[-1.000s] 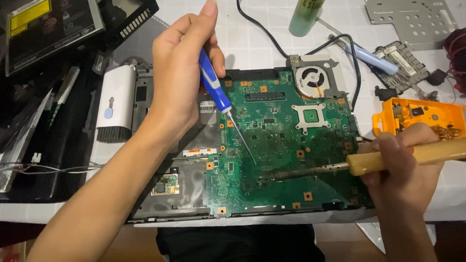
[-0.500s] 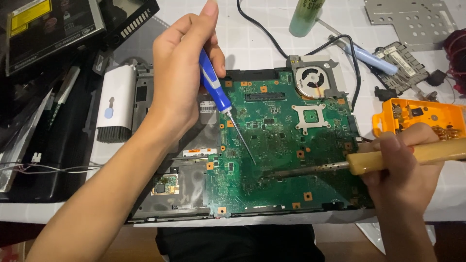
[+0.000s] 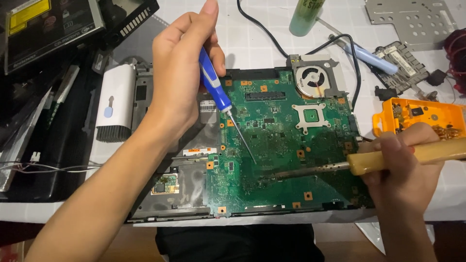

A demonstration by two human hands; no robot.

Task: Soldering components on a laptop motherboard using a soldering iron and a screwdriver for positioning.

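A green laptop motherboard (image 3: 286,145) lies in its dark chassis at the table's centre, with a cooling fan (image 3: 314,80) at its upper right corner. My left hand (image 3: 182,73) grips a blue-handled screwdriver (image 3: 216,90); its thin shaft slants down to the board's middle. My right hand (image 3: 405,167) holds a soldering iron (image 3: 388,160) by its yellowish handle. The iron's dark metal tip reaches left and meets the board just below the screwdriver's point.
An orange parts tray (image 3: 422,116) sits behind my right hand. A white brush tool (image 3: 115,104) lies left of the chassis, beside black laptop parts and an optical drive (image 3: 48,29). A green bottle (image 3: 306,17), a perforated metal plate (image 3: 412,17) and black cables lie at the back.
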